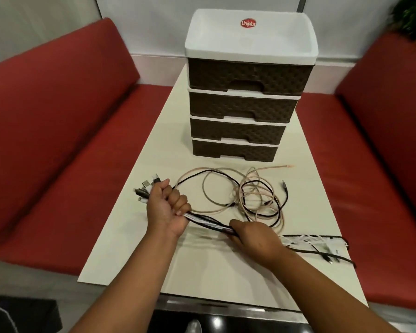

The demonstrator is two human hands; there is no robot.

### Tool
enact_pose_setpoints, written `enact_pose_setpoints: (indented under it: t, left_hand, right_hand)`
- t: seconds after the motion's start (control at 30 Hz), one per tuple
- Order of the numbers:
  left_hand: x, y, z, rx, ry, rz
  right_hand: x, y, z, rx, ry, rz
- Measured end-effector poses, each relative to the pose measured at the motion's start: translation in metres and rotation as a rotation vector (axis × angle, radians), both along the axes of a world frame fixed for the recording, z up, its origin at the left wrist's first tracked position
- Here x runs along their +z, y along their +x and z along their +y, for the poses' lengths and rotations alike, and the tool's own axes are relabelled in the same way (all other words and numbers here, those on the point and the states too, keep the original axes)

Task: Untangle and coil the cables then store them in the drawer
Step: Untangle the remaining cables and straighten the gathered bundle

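Both forearms reach from the bottom edge onto the worktop [120, 236], a long cream surface between two red benches [58, 140]. At its far end stands the drawer unit [245, 102], four brown drawers under a white top, all closed.

Cables [247, 195] lie in front of the unit, in the middle of the worktop. Black and beige ones make loose crossing loops there, and more black and white ends trail off to the right near the edge. One part of them is gathered into a bundle [209, 221] stretched between the two hands. Its long axis runs from upper left to lower right, and the plugs [147, 188] stick out past the left fist, pointing left and away.

My left hand [166, 205] has its grip closed in a fist around the bundle just behind the plugs. My right hand [252, 236] is closed over the same bundle lower down, with fingers curled round it.

As I judge it, the step is untangling by drawing the strands through. To do it well, the left should keep the plugs even and fixed, while the right slides slowly toward the loops with a loose hold, stopping at each crossing to free it and not pulling hard, which would tighten knots.
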State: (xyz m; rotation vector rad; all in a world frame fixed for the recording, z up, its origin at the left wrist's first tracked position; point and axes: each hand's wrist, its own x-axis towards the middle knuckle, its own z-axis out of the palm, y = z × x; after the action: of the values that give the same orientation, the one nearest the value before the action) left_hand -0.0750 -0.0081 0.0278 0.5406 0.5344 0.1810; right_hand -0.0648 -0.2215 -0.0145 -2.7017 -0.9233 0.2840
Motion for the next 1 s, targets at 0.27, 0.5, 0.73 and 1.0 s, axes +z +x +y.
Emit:
enact_pose_setpoints:
  t: [0.27, 0.5, 0.73, 1.0]
  left_hand:
    - [-0.010, 0.015, 0.025, -0.125, -0.025, 0.008]
    - [-0.012, 0.022, 0.029, -0.155, -0.039, -0.008]
    - [-0.009, 0.032, 0.020, -0.127, -0.030, -0.017]
    - [-0.001, 0.038, 0.005, -0.046, -0.001, 0.009]
  right_hand:
    - [-0.010, -0.006, 0.010, -0.067, 0.062, -0.070]
    - [0.004, -0.004, -0.032, -0.381, 0.448, -0.213]
    - [-0.014, 0.057, -0.083, -0.939, 0.295, -0.007]
    - [-0.010, 0.090, -0.076, -0.896, 0.188, 0.181]
